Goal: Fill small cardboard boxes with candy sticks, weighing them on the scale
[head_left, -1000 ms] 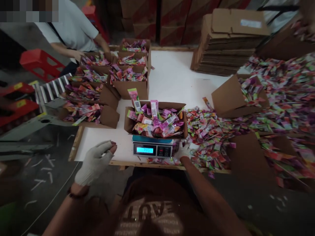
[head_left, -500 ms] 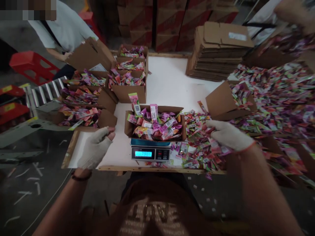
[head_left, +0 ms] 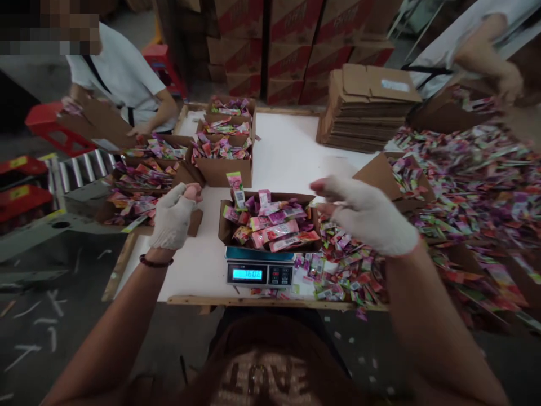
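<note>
An open cardboard box full of colourful candy sachets sits on a digital scale with a lit blue display. My right hand, in a white fingerless glove, hovers just right of the box with fingers stretched apart and nothing in them; it is slightly blurred. Below it, a loose heap of sachets spreads beside the scale. Left of the box, my gloved left hand is raised with its fingers curled in, and nothing shows in it. One sachet stands upright at the box's back left corner.
Filled boxes stand at the back left, with more beside a roller conveyor. Flattened cartons are stacked at the back right. A tilted box borders a large sachet pile. Co-workers stand on both far sides.
My right hand has moved from the loose heap up and left toward the box and is now empty. More sachets lie at the box's front. The scale's digits differ. A co-worker has shifted a box flap.
</note>
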Motion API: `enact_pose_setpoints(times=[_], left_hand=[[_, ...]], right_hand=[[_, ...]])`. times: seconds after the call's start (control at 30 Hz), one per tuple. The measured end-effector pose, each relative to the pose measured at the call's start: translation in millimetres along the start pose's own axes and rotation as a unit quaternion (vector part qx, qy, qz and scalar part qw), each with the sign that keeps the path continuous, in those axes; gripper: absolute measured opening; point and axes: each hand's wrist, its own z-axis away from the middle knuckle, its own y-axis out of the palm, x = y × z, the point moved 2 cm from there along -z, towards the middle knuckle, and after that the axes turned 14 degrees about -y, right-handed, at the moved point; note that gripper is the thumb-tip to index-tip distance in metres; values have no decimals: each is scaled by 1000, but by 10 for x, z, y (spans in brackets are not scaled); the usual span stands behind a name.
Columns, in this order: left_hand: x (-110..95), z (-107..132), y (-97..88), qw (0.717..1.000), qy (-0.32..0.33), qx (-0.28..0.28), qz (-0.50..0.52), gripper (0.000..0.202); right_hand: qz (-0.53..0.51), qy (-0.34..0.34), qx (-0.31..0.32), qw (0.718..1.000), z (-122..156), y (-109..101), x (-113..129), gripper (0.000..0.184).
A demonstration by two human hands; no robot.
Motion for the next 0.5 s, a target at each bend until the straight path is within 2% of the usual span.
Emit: enact_pose_setpoints(times=[0.1,0.2,0.3,0.5], left_hand=[[110,-8,-100,998,-55,-4,26,31],[115,-91,-32,998,-56,10,14,31],[37,-187,126,999,-28,27,1,33],[-106,-265,414,997,12,74,-14,40]], right_hand=[[23,102,-92,990,530,-239,-221,29],[40,158,-101,981,891,-266,-365,31],[63,174,-90,979,1041,-222,-387,32],[96,164,-113,975,1112,-208,-327,36]])
